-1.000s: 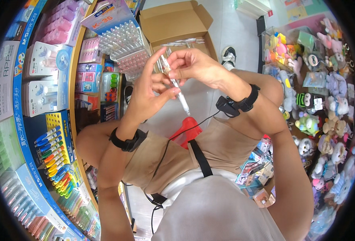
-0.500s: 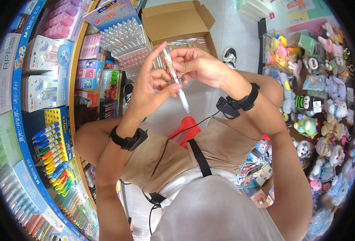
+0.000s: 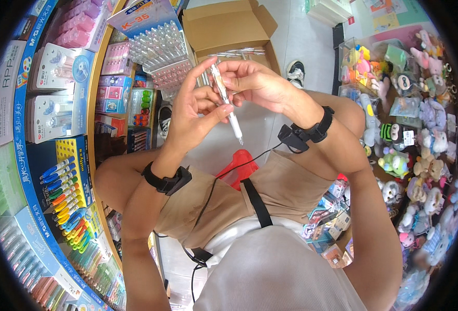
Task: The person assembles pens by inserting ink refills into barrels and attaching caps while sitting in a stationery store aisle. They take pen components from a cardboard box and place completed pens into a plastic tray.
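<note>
A slim white pen (image 3: 233,123) with a clear tip slants between my two hands, its tip pointing down toward my lap. My left hand (image 3: 194,106) is closed on it, thumb against the barrel and index finger up along the top end. The fingers of my right hand (image 3: 254,85) pinch the pen's upper part from the other side. Beyond my hands stands an open cardboard box (image 3: 228,26) with several pens (image 3: 244,52) lying in it. My fingers hide part of the barrel.
On the left, shelves hold a display of clear pens (image 3: 159,44), boxed stationery and a rack of colourful pens (image 3: 66,197). Plush toys (image 3: 395,163) crowd the right side. A red plastic stool (image 3: 238,168) shows between my legs. A thin black cable (image 3: 260,156) runs from my right wrist.
The pen has shifted very slightly, and its tip sits a little higher and further left. Both hands keep nearly the same hold on it.
</note>
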A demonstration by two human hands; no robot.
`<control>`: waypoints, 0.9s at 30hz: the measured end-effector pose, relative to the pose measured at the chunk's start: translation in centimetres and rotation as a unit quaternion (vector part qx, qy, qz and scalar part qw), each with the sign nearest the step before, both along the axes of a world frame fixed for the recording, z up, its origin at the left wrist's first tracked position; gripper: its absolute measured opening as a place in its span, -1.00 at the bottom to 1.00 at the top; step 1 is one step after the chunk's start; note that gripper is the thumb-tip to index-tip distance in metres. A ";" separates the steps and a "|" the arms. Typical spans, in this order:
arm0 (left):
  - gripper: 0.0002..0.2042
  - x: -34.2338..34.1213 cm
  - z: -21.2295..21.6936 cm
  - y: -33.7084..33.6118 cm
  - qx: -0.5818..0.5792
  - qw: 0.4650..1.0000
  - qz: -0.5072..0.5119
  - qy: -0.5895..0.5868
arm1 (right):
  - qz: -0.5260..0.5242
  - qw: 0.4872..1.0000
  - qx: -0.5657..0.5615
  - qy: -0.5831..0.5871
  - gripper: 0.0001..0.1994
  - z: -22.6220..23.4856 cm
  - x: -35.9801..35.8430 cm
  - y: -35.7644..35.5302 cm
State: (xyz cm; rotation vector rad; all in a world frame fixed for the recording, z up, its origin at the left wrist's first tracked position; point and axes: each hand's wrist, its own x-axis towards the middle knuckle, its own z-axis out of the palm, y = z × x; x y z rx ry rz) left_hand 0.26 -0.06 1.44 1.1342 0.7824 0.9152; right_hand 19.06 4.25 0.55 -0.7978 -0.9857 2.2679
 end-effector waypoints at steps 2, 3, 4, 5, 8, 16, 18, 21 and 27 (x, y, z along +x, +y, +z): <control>-0.26 0.2 0.0 -0.1 0.022 0.999 0.035 0.002 | 0.002 1.000 0.003 0.005 -0.79 0.0 -0.1 0.1; -0.26 0.1 0.0 -0.1 0.022 0.999 0.035 0.001 | 0.002 1.000 0.006 0.010 -0.78 0.0 0.0 0.0; -0.25 0.0 -0.1 0.0 0.024 0.999 0.030 0.007 | 0.002 1.000 0.006 0.010 -0.78 0.0 0.0 0.0; -0.25 0.0 -0.1 0.0 0.027 0.999 0.025 0.012 | -0.002 1.000 0.008 0.008 -0.78 0.1 0.0 0.0; -0.25 0.0 -0.1 0.1 0.027 0.999 0.021 0.013 | -0.009 1.000 0.010 0.002 -0.77 0.1 0.0 0.0; -0.25 -0.2 0.1 0.1 0.013 1.000 0.023 0.010 | -0.008 0.999 0.030 0.011 -0.75 0.2 0.0 0.0; -0.26 -0.2 0.2 0.1 0.015 0.999 0.026 0.011 | -0.008 0.999 0.032 0.007 -0.75 0.4 0.0 0.0; -0.26 -0.3 0.2 0.2 0.014 1.000 0.025 0.009 | -0.006 0.999 0.038 0.007 -0.76 0.6 0.0 -0.1; -0.25 -0.5 0.5 0.3 -0.001 1.000 0.016 -0.013 | 0.007 0.997 0.073 -0.016 -0.77 1.2 0.2 0.3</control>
